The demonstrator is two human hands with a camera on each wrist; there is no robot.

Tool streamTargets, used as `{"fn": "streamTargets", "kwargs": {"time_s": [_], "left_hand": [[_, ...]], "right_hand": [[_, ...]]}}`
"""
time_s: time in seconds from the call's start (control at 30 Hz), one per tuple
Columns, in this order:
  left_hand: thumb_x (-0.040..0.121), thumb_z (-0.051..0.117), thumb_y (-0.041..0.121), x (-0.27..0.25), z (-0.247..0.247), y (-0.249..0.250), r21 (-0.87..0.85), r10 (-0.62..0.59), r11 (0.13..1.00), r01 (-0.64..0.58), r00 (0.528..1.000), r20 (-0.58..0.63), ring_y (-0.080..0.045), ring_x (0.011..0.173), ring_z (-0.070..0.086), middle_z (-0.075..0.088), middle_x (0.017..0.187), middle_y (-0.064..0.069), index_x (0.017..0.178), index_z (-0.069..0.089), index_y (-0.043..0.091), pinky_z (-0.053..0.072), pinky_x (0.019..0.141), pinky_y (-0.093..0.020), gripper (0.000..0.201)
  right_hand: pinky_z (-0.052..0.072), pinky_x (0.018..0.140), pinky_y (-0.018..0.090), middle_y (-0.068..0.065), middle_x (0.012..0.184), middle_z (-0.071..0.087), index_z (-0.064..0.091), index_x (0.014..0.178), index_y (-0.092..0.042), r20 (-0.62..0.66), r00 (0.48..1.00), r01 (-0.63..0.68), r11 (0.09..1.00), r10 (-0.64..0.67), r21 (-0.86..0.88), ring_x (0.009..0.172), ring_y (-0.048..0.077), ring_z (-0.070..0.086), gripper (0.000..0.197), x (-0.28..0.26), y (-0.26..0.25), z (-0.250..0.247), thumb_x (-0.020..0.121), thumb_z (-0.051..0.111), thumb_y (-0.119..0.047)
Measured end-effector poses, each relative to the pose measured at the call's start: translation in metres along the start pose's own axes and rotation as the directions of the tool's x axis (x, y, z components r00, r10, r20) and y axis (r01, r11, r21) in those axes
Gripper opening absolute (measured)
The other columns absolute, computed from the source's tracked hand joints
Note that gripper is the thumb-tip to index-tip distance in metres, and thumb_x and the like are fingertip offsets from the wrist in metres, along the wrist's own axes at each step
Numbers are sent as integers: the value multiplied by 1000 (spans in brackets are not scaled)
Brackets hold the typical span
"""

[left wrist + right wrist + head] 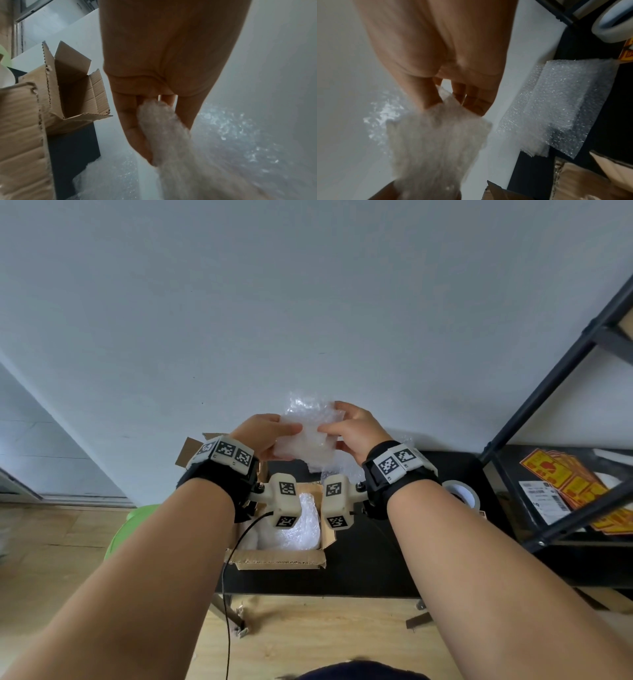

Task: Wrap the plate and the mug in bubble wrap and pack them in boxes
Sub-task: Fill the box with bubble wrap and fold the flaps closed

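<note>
I hold a folded piece of bubble wrap up in front of the white wall, above the open cardboard box that sits on the black worktop. My left hand grips the wrap's left edge, fingers curled behind it and thumb in front. My right hand pinches its right edge the same way, thumb on the near face and fingers behind. From both wrist views the wrap looks like a thick, several-layered pad hanging from my grip.

Inside the box, directly below my hands, lies a bundle already covered in bubble wrap; I cannot tell whether it is the plate or the mug. A second, smaller cardboard box stands open behind the first one, to its left, with its flaps up and its inside bare as far as I see.

Behind the box and to its right, a stack of loose bubble wrap sheets rests on the worktop against the wall. Further right of the box lies a roll of tape. Beyond that, a black shelf frame carries yellow and red printed stickers. A green stool shows on the floor left of the box.
</note>
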State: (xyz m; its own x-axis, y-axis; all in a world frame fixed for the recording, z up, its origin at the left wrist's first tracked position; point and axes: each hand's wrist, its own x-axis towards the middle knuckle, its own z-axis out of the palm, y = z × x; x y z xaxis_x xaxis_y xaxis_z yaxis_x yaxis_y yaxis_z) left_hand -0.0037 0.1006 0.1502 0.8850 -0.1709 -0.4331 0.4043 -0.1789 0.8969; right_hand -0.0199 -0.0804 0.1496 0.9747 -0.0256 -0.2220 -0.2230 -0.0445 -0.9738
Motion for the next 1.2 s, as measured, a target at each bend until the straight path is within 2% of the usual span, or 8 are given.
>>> {"fn": "streamTargets", "kwargs": {"time_s": [0.2, 0.37, 0.53, 0.73, 0.83, 0.97, 1.07, 1.2], "left_hand": [[97, 40, 10, -7, 4, 3, -251, -138, 957, 148, 989, 54, -38, 90, 68, 63, 113, -26, 127, 46, -5, 60, 65, -41, 34], [91, 54, 50, -6, -4, 1, -262, -186, 939, 224, 969, 162, -38, 98, 66, 64, 110, -25, 121, 50, -3, 59, 77, -42, 61], [83, 58, 5, -8, -5, -8, -269, -158, 949, 166, 986, 49, -35, 96, 64, 55, 116, -23, 110, 51, 3, 60, 68, -38, 28], [85, 50, -11, -12, -10, -13, -89, -62, 994, 60, 998, -23, -26, 89, 61, 57, 105, -15, 106, 55, 1, 57, 57, -28, 25], [86, 52, -13, -15, -10, -20, 1, -17, 1000, 17, 998, 62, -25, 90, 62, 60, 105, -14, 111, 56, 2, 58, 59, -26, 29], [85, 67, -1, -12, -12, -40, 257, 15, 965, -44, 994, 112, -20, 87, 62, 63, 101, -10, 108, 59, 7, 55, 82, -32, 26], [83, 73, 27, -11, -17, -59, 554, -17, 831, -58, 991, 130, -15, 88, 63, 66, 96, -5, 101, 62, 16, 52, 75, -23, 24], [87, 68, 25, -14, -17, -85, 707, -4, 701, -92, 991, 133, -10, 86, 60, 65, 92, 1, 89, 66, 18, 47, 72, -21, 7]], "right_hand": [[47, 62, 17, -1, 116, 67, 70, 114, -9, -59, 991, 110, 981, -120, -157, 77, 8, 63, 40, 1, 1, 3, 87, 49, 10], [52, 78, 29, 1, 105, 60, 75, 87, -19, 13, 970, 226, 881, -242, -416, 94, 15, 55, 46, -10, -2, 8, 84, 43, 14], [44, 85, 20, -7, 104, 61, 73, 95, -15, 82, 981, 196, 862, -178, -468, 100, 11, 55, 34, -16, 3, 12, 85, 49, 7], [47, 100, 42, 2, 116, 65, 73, 106, -21, 143, 987, -49, 978, 78, -201, 105, 23, 60, 41, -20, 4, 16, 80, 60, -50], [42, 104, 36, -2, 126, 60, 62, 126, -18, 146, 986, -5, 885, 83, -466, 115, 18, 56, 53, -24, 11, 17, 81, 71, -44], [48, 85, 31, 7, 111, 65, 65, 116, -8, 110, 982, -48, 761, 155, -647, 102, 22, 61, 44, -33, 24, 22, 79, 77, -29], [44, 61, 25, 2, 85, 63, 68, 97, -11, 41, 982, -97, 674, 185, -733, 80, 19, 60, 28, -38, 36, 24, 78, 77, -29], [36, 52, 26, 0, 69, 53, 53, 70, -16, -42, 974, -155, 519, 224, -841, 61, 15, 51, 29, -43, 56, 33, 77, 76, -30]]}}
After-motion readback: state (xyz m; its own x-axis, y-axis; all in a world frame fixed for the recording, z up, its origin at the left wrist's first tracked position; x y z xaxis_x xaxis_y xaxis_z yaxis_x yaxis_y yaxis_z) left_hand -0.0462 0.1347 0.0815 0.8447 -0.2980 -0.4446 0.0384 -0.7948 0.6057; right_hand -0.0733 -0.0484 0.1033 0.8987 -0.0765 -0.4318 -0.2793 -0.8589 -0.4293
